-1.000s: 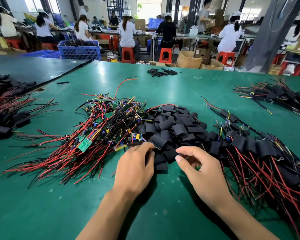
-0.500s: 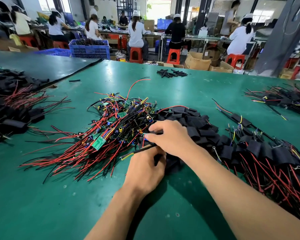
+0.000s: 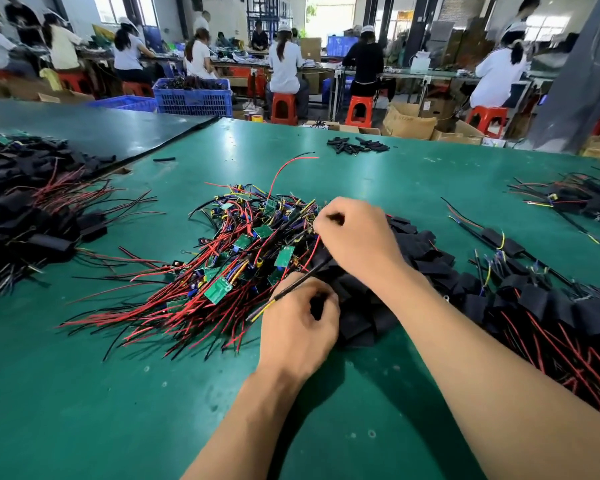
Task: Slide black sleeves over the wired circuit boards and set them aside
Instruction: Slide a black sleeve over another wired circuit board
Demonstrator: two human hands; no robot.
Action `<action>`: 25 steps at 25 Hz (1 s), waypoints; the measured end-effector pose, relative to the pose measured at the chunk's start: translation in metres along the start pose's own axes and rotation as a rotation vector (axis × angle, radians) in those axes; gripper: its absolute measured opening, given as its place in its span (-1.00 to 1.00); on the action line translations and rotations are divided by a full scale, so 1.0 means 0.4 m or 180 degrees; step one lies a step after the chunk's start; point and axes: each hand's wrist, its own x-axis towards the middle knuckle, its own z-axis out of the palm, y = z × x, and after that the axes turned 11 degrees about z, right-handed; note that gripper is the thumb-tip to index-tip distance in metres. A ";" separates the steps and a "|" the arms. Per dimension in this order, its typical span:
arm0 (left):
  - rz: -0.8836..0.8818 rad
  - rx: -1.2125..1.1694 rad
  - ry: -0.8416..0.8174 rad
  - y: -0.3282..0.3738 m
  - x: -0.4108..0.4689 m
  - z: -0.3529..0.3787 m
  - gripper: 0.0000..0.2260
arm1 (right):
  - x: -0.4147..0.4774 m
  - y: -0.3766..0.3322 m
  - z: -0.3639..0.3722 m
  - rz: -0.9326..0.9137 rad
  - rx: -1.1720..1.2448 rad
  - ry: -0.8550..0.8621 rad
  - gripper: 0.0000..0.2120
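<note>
The green table [image 3: 84, 393] carries everything. Left of both hands, and running under the right fingertips, lies the big tangle of wired boards [image 3: 243, 258], red and black leads fanning out towards the left. Beyond the right forearm is a heap of sleeved boards [image 3: 551, 306]. Under the right wrist, and just past the left hand, sits the pile of loose black sleeves [image 3: 426, 258].

The right hand [image 3: 357, 237] reaches across above the left, fingers curled and pinching wires [image 3: 317, 242] at the edge of the tangle; which board they belong to is hidden. The left hand [image 3: 298, 323] is curled round what looks like one sleeve [image 3: 315, 306], with a thin bundle of leads lying across its knuckles.

The boards are likely light, rigid and snag-prone, so lift by the leads near the board. The sleeves are probably soft and collapse flat, so pinch the mouth open.
</note>
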 end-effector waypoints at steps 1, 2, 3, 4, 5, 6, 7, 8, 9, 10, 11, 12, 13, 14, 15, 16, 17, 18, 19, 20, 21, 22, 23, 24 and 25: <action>0.0015 0.0016 0.0005 0.002 0.001 0.001 -0.95 | 0.004 -0.002 -0.022 0.0130 0.0273 0.0059 -0.88; 0.0068 0.0013 0.0060 0.003 0.002 0.002 -0.94 | 0.007 -0.003 -0.046 0.0277 0.0607 0.0064 -0.88; 0.0151 0.0051 0.0190 -0.001 0.002 0.001 -0.92 | 0.006 -0.005 -0.066 0.0454 0.1026 -0.0037 -0.87; 0.0253 0.0130 0.0351 -0.004 0.004 0.000 -0.91 | 0.002 -0.002 -0.086 0.0679 0.1461 -0.0234 -0.87; 0.0314 0.0195 0.0491 -0.005 0.007 -0.002 -0.90 | -0.005 0.005 -0.104 0.0911 0.1848 -0.0518 -0.88; 0.0307 0.0199 0.0576 -0.005 0.009 -0.004 -0.88 | -0.016 0.018 -0.119 0.1109 0.2154 -0.0868 -0.89; 0.0256 0.0136 0.0593 -0.004 0.010 -0.008 -0.87 | -0.032 0.036 -0.129 0.1281 0.2373 -0.1247 -0.89; 0.0204 0.0038 0.0556 0.002 0.010 -0.009 -0.87 | -0.050 0.058 -0.137 0.1438 0.2530 -0.1597 -0.89; 0.0138 -0.0094 0.0480 0.011 0.008 -0.007 -0.87 | -0.071 0.079 -0.143 0.1595 0.2636 -0.1878 -0.88; 0.0049 -0.0281 0.0394 0.023 0.006 -0.006 -0.88 | -0.092 0.101 -0.145 0.1763 0.2705 -0.2076 -0.85; -0.0074 -0.0568 0.0316 0.036 0.003 -0.003 -0.88 | -0.111 0.120 -0.144 0.1938 0.2753 -0.2196 -0.84; -0.0228 -0.0947 0.0241 0.048 0.000 0.000 -0.88 | -0.128 0.139 -0.141 0.2097 0.2794 -0.2266 -0.83; -0.0394 -0.1354 0.0153 0.060 -0.001 0.003 -0.89 | -0.144 0.156 -0.138 0.2223 0.2851 -0.2329 -0.83; -0.0534 -0.1720 0.0022 0.071 -0.003 0.006 -0.90 | -0.159 0.171 -0.134 0.2305 0.2937 -0.2408 -0.84; -0.0612 -0.2004 -0.0155 0.081 -0.006 0.009 -0.91 | -0.175 0.182 -0.130 0.2338 0.3026 -0.2508 -0.86; -0.0627 -0.2181 -0.0340 0.090 -0.010 0.011 -0.92 | -0.190 0.190 -0.127 0.2322 0.3074 -0.2607 -0.87; -0.0614 -0.2280 -0.0501 0.097 -0.014 0.013 -0.92 | -0.201 0.196 -0.124 0.2299 0.3081 -0.2676 -0.87; -0.0611 -0.2328 -0.0611 0.101 -0.016 0.014 -0.93 | -0.208 0.201 -0.122 0.2297 0.3081 -0.2703 -0.88; -0.0637 -0.2342 -0.0667 0.101 -0.015 0.016 -0.94 | -0.211 0.203 -0.120 0.2308 0.3098 -0.2707 -0.89; -0.0697 -0.2349 -0.0693 0.098 -0.014 0.017 -0.94 | -0.212 0.207 -0.120 0.2312 0.3129 -0.2706 -0.89; -0.0775 -0.2391 -0.0700 0.093 -0.012 0.018 -0.94 | -0.210 0.211 -0.122 0.2305 0.3170 -0.2716 -0.88; -0.0854 -0.2482 -0.0669 0.089 -0.010 0.017 -0.93 | -0.206 0.216 -0.125 0.2288 0.3217 -0.2733 -0.86; -0.0942 -0.2604 -0.0595 0.086 -0.007 0.017 -0.93 | -0.203 0.220 -0.130 0.2283 0.3284 -0.2745 -0.83; -0.1046 -0.2736 -0.0489 0.083 -0.005 0.015 -0.91 | -0.199 0.226 -0.134 0.2292 0.3382 -0.2741 -0.81; -0.1151 -0.2870 -0.0379 0.084 -0.003 0.014 -0.89 | -0.196 0.232 -0.137 0.2293 0.3514 -0.2738 -0.81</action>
